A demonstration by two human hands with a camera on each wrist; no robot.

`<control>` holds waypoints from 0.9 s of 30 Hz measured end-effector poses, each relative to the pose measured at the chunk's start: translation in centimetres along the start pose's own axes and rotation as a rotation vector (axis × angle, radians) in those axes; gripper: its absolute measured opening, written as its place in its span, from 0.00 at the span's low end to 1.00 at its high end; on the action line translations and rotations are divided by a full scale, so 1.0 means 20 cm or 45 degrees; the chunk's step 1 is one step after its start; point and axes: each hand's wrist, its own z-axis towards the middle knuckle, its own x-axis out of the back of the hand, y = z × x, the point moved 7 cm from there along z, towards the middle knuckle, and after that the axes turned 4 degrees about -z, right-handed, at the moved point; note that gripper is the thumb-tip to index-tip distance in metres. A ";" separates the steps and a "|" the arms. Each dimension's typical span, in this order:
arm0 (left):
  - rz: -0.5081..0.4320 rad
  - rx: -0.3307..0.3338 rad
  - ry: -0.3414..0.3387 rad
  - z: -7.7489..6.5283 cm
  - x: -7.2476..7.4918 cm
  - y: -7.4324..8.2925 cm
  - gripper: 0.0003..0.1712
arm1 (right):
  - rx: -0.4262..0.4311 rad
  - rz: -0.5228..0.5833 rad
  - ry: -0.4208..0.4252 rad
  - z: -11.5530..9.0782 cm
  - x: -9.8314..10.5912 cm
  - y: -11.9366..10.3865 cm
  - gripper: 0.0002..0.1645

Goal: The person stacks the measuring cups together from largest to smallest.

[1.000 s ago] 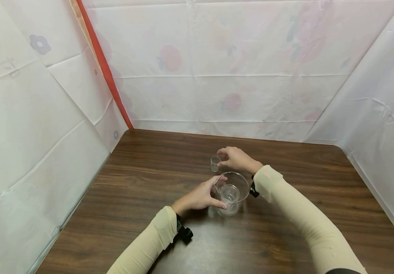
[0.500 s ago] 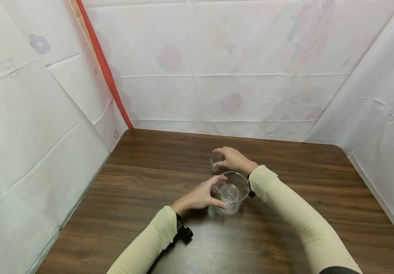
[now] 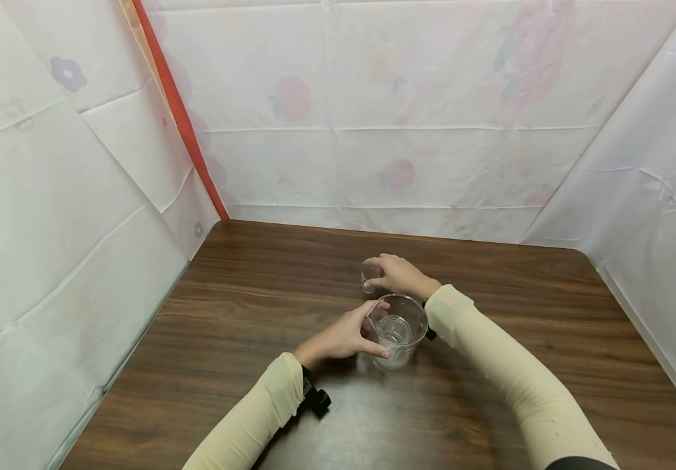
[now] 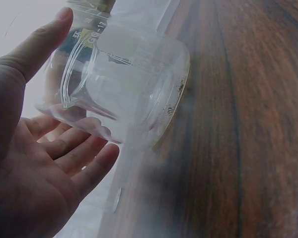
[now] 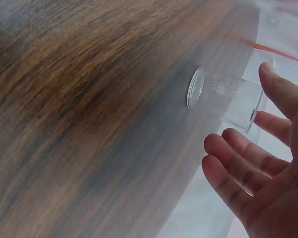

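Observation:
A large glass beaker [image 3: 404,356] stands upright on the table, with a smaller glass vessel [image 3: 395,329] nested inside. My left hand [image 3: 345,334] holds the large beaker from its left side, thumb in front and fingers behind. Beyond it stands a small glass beaker [image 5: 228,96] with white markings, its base on the wood. My right hand [image 3: 399,273] has thumb and index finger on either side of that small beaker's rim, with a gap at the thumb. In the right wrist view the other fingers [image 5: 216,171] hang loosely bent, apart from the glass.
The dark wooden table [image 3: 244,274] is bounded by pale printed sheets at the left, the back [image 3: 338,170] and the right. A red strip [image 3: 185,130] runs down the back left corner.
My right hand has moved slightly left, bringing its thumb and index finger around the small beaker's rim. The left hand and both beakers have stayed in place.

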 end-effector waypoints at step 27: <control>-0.005 0.007 -0.002 0.00 0.01 0.00 0.49 | -0.006 0.029 -0.052 -0.01 0.01 0.00 0.26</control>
